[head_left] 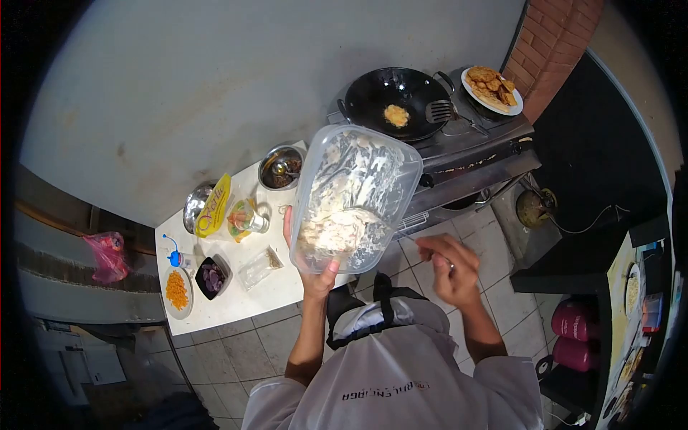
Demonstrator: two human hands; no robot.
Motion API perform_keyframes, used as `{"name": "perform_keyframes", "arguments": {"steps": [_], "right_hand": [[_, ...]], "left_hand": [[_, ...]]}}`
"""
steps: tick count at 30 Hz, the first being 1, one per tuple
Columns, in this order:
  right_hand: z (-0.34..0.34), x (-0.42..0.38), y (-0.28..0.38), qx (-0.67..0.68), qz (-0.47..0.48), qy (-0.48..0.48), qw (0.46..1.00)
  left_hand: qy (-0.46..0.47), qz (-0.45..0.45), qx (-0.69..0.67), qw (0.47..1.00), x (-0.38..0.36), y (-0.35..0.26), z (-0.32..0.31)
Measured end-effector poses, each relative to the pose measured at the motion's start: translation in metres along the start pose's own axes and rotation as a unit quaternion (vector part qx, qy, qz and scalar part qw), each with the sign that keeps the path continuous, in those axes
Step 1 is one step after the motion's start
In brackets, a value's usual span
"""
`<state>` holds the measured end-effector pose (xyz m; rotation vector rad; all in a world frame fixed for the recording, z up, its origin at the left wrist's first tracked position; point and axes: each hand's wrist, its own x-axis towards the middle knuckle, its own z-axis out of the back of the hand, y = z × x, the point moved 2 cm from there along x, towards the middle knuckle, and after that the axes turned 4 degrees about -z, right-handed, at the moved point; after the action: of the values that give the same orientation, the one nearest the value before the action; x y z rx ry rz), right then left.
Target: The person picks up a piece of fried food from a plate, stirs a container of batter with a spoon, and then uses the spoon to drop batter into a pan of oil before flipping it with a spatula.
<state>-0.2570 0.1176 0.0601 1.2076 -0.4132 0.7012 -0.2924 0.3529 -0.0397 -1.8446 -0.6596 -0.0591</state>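
My left hand [319, 279] grips a clear plastic food container [410, 179] by its near left side, thumb over the rim. The container is tilted, and pale, thick batter [337, 229] has gathered at its near end, with smears along the walls. To its right, my right hand [451, 269] is closed, fingers curled in. A small shiny bit shows between those fingers, but I cannot make out what it belongs to. Beyond the container, a black wok [365, 97] on the stove holds one golden fritter [396, 115]. A slotted spatula [439, 111] rests over the wok's right rim.
A plate of fried pieces [491, 86] stands right of the wok. On the white table [247, 304] at left are a metal bowl [281, 166], a yellow pouch [213, 208], a dark bowl [212, 277] and a plate of orange pieces [177, 292]. A dark counter [573, 269] stands at right.
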Motion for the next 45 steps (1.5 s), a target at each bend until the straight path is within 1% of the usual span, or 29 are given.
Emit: {"name": "perform_keyframes", "arguments": {"steps": [1, 4, 5, 6, 7, 8, 10, 14, 16, 17, 19, 21, 23, 25, 27, 28, 29, 31, 32, 33, 34, 35, 36, 37, 38, 41, 42, 44, 45], "right_hand": [[-0.008, -0.009, 0.0, 0.0, 0.0, 0.002, 1.0], [-0.031, -0.036, -0.003, 0.109, -0.136, -0.057, 0.983], [-0.036, -0.038, 0.0, 0.108, -0.137, -0.057, 0.983], [-0.04, -0.039, 0.0, 0.166, -0.206, -0.068, 0.962], [-0.044, -0.041, -0.001, 0.223, -0.274, -0.079, 0.932], [-0.047, -0.039, -0.001, 0.223, -0.276, -0.077, 0.932], [-0.049, -0.034, -0.004, 0.285, -0.287, -0.144, 0.903], [-0.035, -0.017, -0.002, 0.25, -0.253, -0.133, 0.925], [-0.023, -0.011, -0.002, 0.194, -0.11, -0.004, 0.975], [-0.015, -0.01, 0.0, 0.197, -0.112, -0.001, 0.974], [0.001, -0.006, 0.009, 0.138, -0.091, 0.099, 0.981], [0.016, -0.002, 0.006, 0.147, -0.095, 0.097, 0.98], [0.031, 0.009, 0.011, 0.133, -0.053, 0.048, 0.988], [0.034, 0.012, 0.011, 0.14, -0.032, 0.054, 0.988], [0.024, 0.01, 0.017, 0.127, -0.027, 0.184, 0.974], [0.025, 0.015, 0.018, 0.123, -0.013, 0.213, 0.969], [0.031, 0.025, 0.015, 0.136, -0.011, 0.226, 0.964], [0.044, 0.05, 0.008, 0.181, -0.044, 0.271, 0.944], [0.045, 0.065, 0.007, 0.198, -0.05, 0.289, 0.935], [0.047, 0.082, 0.007, 0.211, -0.056, 0.278, 0.935], [0.046, 0.099, 0.008, 0.221, -0.062, 0.267, 0.936], [0.042, 0.115, 0.008, 0.235, -0.067, 0.286, 0.927], [0.035, 0.128, 0.008, 0.245, -0.074, 0.324, 0.911], [0.029, 0.138, 0.01, 0.254, -0.079, 0.36, 0.894], [0.031, 0.141, 0.025, 0.269, -0.105, 0.398, 0.871], [0.056, 0.155, 0.035, 0.274, -0.102, 0.457, 0.84], [0.065, 0.163, 0.036, 0.265, -0.075, 0.456, 0.846], [0.08, 0.183, 0.037, 0.274, -0.104, 0.457, 0.84], [0.086, 0.177, 0.041, 0.267, -0.117, 0.446, 0.846]], "left_hand": [[-0.002, 0.0, -0.001, 1.0, -0.001, 0.001, -0.001], [-0.024, -0.003, -0.007, 1.0, 0.002, 0.003, -0.007], [-0.033, 0.025, -0.018, 0.999, 0.005, 0.0, -0.011], [-0.043, 0.053, -0.029, 0.997, 0.006, -0.001, -0.012], [-0.044, 0.054, -0.028, 0.997, 0.005, 0.001, -0.011], [-0.044, 0.071, -0.034, 0.996, 0.003, 0.005, -0.008], [-0.046, 0.089, -0.042, 0.994, 0.0, 0.007, -0.007], [-0.066, 0.102, -0.089, 0.989, -0.009, 0.004, -0.015], [-0.079, 0.108, -0.1, 0.986, -0.014, 0.006, -0.016], [-0.082, 0.114, -0.113, 0.984, -0.017, 0.008, -0.013], [-0.093, 0.124, -0.122, 0.98, -0.026, 0.013, -0.005], [-0.094, 0.114, -0.157, 0.976, -0.031, 0.017, 0.001], [-0.1, 0.102, -0.149, 0.978, -0.03, 0.007, -0.004], [-0.104, 0.099, -0.122, 0.982, -0.032, -0.003, -0.009], [-0.104, 0.081, -0.097, 0.987, -0.034, -0.013, -0.01], [-0.103, 0.072, -0.071, 0.99, -0.033, -0.019, -0.015], [-0.12, 0.067, -0.062, 0.989, -0.032, -0.027, -0.021], [-0.137, 0.111, -0.012, 0.984, -0.03, -0.044, -0.038], [-0.164, 0.127, 0.008, 0.978, -0.029, -0.055, -0.048], [-0.189, 0.132, 0.018, 0.973, -0.03, -0.066, -0.056], [-0.187, 0.137, 0.042, 0.972, -0.029, -0.077, -0.063], [-0.185, 0.139, 0.066, 0.971, -0.02, -0.09, -0.074], [-0.197, 0.104, 0.088, 0.971, -0.008, -0.102, -0.086], [-0.22, 0.107, 0.094, 0.965, -0.006, -0.111, -0.09], [-0.223, 0.115, 0.106, 0.962, -0.009, -0.126, -0.094], [-0.267, 0.121, 0.128, 0.947, -0.007, -0.152, -0.124], [-0.281, 0.121, 0.128, 0.943, -0.005, -0.159, -0.13], [-0.289, 0.124, 0.144, 0.938, 0.001, -0.171, -0.135], [-0.279, 0.11, 0.15, 0.942, -0.008, -0.173, -0.131]]}}
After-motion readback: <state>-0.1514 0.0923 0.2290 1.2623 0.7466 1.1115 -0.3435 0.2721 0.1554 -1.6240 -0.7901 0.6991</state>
